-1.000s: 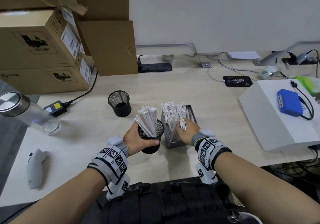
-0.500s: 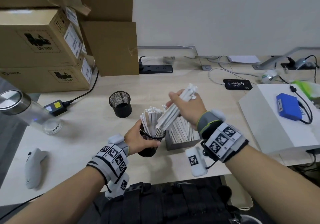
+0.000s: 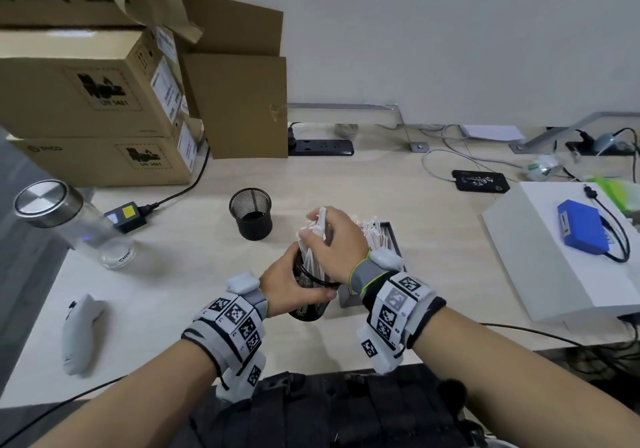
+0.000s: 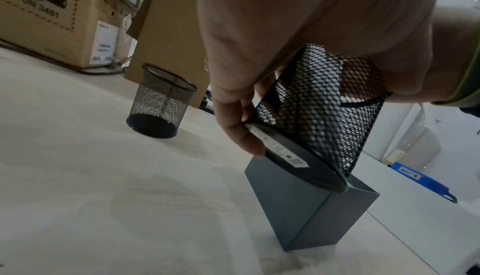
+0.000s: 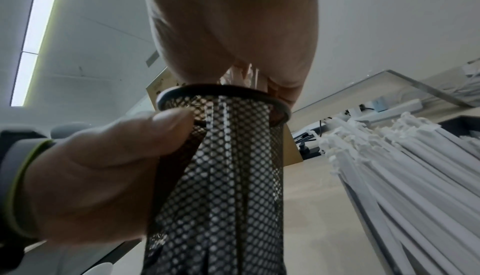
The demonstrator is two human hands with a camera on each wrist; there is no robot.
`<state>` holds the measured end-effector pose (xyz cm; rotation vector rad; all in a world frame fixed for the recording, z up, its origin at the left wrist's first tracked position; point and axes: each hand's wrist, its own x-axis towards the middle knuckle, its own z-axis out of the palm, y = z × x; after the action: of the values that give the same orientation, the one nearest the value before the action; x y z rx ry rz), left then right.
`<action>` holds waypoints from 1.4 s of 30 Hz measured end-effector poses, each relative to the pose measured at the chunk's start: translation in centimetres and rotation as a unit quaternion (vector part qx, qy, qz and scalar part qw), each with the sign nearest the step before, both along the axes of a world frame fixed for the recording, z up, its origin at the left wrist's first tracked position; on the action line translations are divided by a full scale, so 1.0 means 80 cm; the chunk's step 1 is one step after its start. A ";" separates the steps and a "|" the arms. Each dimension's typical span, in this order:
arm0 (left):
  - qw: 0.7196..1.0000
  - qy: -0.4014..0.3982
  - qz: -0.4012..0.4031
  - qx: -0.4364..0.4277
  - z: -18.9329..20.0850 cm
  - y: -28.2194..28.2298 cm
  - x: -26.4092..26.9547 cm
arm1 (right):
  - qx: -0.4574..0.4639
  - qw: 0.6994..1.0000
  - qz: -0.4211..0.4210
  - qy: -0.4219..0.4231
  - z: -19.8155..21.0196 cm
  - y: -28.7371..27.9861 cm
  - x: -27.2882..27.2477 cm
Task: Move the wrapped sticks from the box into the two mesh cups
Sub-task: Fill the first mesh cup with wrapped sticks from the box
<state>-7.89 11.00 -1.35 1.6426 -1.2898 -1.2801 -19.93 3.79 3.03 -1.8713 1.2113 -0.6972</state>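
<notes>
our left hand [image 3: 289,288] wraps the near mesh cup [image 3: 310,300], lifted and tilted beside the grey box [image 4: 306,203]; our right hand [image 3: 334,243] pinches a bunch of sticks [image 3: 317,227] into its mouth. more sticks [image 5: 405,156] stand in the box. the far cup [image 3: 251,213] sits apart on the surface [image 3: 346,184]. cartons [image 3: 86,94] read "un 3481"

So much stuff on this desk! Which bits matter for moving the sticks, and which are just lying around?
In use: wrapped sticks, held mesh cup, empty mesh cup, grey box, left hand, right hand.

Lying about: cardboard boxes, bottle, power strip, phone, blue device.
</notes>
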 end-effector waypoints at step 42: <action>0.995 0.022 0.073 0.066 -0.030 0.004 -0.005 | 0.074 0.930 -0.052 0.356 -0.103 -0.038 -0.086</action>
<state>-8.28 11.30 -3.79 1.7548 -1.0580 -1.3283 -26.84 0.71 -5.22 -2.0013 1.7625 0.0604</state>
